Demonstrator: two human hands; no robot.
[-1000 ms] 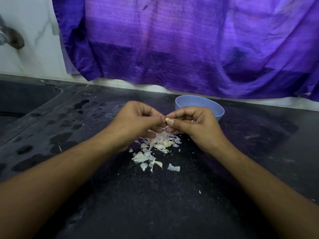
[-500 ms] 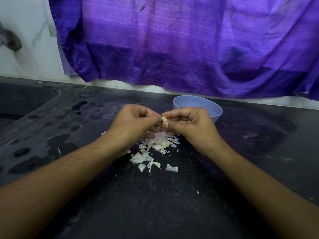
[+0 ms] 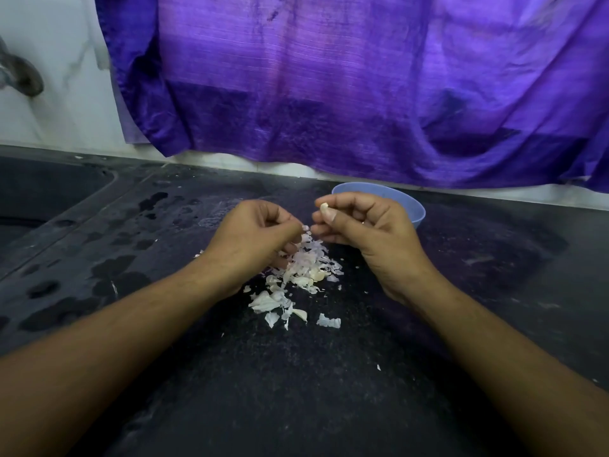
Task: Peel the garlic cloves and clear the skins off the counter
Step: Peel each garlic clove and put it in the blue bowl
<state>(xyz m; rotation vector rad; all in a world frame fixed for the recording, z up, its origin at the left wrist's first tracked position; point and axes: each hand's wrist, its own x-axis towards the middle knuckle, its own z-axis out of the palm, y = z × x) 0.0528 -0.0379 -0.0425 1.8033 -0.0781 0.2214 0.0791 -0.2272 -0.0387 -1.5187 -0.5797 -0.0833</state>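
My right hand [image 3: 365, 235] pinches a small pale garlic clove [image 3: 324, 207] between thumb and forefinger, just in front of the blue bowl [image 3: 413, 209]. A little to its left, my left hand [image 3: 253, 239] has its fingers curled and pinches a thin scrap of skin [image 3: 305, 228] at the fingertips. A heap of white garlic skins [image 3: 300, 275] lies on the dark counter [image 3: 296, 390] under and between both hands. The bowl's inside is hidden by my right hand.
A purple cloth [image 3: 346, 87] hangs over the wall behind the counter. A dark sink basin [image 3: 39, 196] lies at the far left, with a metal tap [image 3: 19, 77] above it. Wet patches [image 3: 112, 272] mark the counter's left side.
The two hands have drawn apart. My right hand has lifted the clove slightly, and my left hand has come away with a scrap of skin.
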